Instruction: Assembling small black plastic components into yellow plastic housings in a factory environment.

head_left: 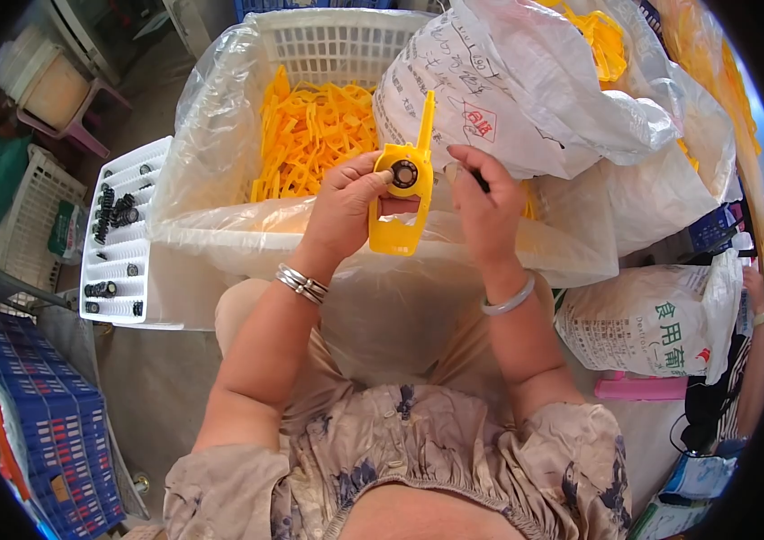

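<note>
My left hand (346, 198) is closed on a flat yellow plastic piece (397, 238) with a long narrow strip pointing away from me and a rectangular opening at the near end. A black ring (404, 174) lies against its round middle, with my left thumb at the ring's edge. To the right, my right hand (492, 211) is curled shut with its index finger bent toward the thumb. A small black part (481, 181) shows between its fingers; most of it is hidden, so its shape cannot be told. The right hand is apart from the yellow piece.
Loose yellow strips (319, 135) fill a plastic-lined white crate (310, 45) ahead. A white sack (472, 99) leans over its right side. Black rings lie in a ridged white tray (121, 256) at left. Blue crates (49, 423) stand nearer left; another sack (634, 319) lies right.
</note>
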`<action>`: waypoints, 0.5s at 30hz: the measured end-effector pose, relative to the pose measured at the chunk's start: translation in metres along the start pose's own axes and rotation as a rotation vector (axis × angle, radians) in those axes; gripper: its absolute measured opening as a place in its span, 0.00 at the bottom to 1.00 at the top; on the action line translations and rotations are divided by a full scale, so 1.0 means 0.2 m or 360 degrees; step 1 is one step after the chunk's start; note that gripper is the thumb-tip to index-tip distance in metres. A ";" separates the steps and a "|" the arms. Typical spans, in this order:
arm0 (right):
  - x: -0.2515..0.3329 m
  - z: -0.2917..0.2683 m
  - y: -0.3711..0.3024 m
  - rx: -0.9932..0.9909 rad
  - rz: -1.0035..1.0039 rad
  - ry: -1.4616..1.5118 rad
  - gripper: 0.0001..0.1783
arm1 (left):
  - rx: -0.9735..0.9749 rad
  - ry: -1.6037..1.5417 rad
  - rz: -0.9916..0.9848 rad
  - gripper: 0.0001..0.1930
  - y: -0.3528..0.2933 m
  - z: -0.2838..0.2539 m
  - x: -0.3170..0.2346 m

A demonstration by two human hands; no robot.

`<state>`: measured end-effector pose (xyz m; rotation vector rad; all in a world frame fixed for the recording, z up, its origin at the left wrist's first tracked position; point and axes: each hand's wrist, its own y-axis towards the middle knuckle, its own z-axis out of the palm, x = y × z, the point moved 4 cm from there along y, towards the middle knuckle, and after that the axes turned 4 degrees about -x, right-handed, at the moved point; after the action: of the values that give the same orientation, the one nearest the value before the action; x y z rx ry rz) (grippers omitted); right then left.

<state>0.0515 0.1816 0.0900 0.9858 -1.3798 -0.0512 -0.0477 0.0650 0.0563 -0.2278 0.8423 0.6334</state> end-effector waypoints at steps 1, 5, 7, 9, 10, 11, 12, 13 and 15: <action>-0.06 -0.01 0.03 0.0198 0.0406 0.0218 0.10 | 0.0009 -0.0067 0.0015 0.14 0.00 0.00 -0.01; -0.13 0.05 -0.01 0.0511 0.1050 0.0707 0.09 | 0.0032 0.0035 -0.0023 0.14 -0.01 0.03 -0.01; -0.10 0.06 -0.01 0.0576 0.0960 0.0652 0.09 | -0.0003 0.0163 0.0023 0.14 -0.01 0.01 0.00; -0.08 0.06 -0.01 0.0640 0.0869 0.0592 0.08 | 0.0007 0.0326 0.0038 0.14 -0.01 0.01 0.01; -0.08 0.06 -0.01 0.0577 0.0834 0.0536 0.07 | 0.0016 0.0488 0.0057 0.15 -0.01 0.01 0.01; -0.08 0.05 -0.01 0.0517 0.0799 0.0482 0.07 | 0.0016 0.0488 0.0055 0.15 -0.02 0.01 0.02; -0.08 0.05 -0.02 0.0517 0.0801 0.0481 0.07 | 0.0027 0.0567 0.0078 0.14 -0.02 0.01 0.02; -0.09 0.03 -0.02 0.0516 0.0707 0.0356 0.06 | 0.0039 0.0646 0.0103 0.14 -0.02 0.02 0.02; -0.08 0.04 -0.02 0.0520 0.0609 0.0237 0.06 | 0.0046 0.0697 0.0142 0.14 -0.02 0.02 0.01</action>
<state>0.0434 0.1842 0.0743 0.9530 -1.4424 0.5386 -0.0412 0.0638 0.0563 -0.3102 1.2874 0.6647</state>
